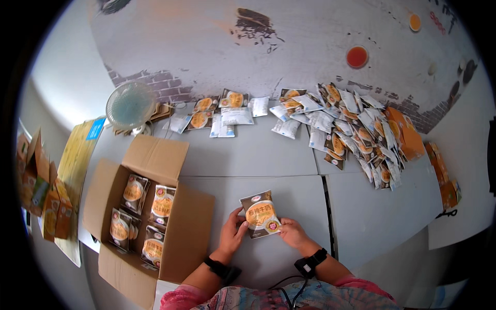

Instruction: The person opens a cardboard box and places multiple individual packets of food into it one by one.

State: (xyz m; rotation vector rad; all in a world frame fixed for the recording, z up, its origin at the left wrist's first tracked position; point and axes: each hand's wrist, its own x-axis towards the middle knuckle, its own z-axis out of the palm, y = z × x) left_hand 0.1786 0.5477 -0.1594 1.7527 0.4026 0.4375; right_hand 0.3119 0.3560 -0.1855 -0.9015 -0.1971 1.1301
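Between my hands is a brown and cream food packet (pixel 261 213), its printed front up, over the grey table. My left hand (pixel 233 230) grips its left edge. At its lower right corner my right hand (pixel 294 233) pinches the packet. To my left stands an open cardboard box (pixel 188 227) with its flaps folded out. Stacks of like packets (pixel 133 192) stand inside it in separate groups. Whether more packets lie under the one I hold cannot be made out.
A large heap of loose packets (pixel 356 129) lies at the far right, against an orange carton (pixel 405 134). A smaller group of packets (pixel 227 116) lies at the back middle. A round fan (pixel 131 106) stands at the back left. Orange boxes (pixel 56 209) sit left of the table.
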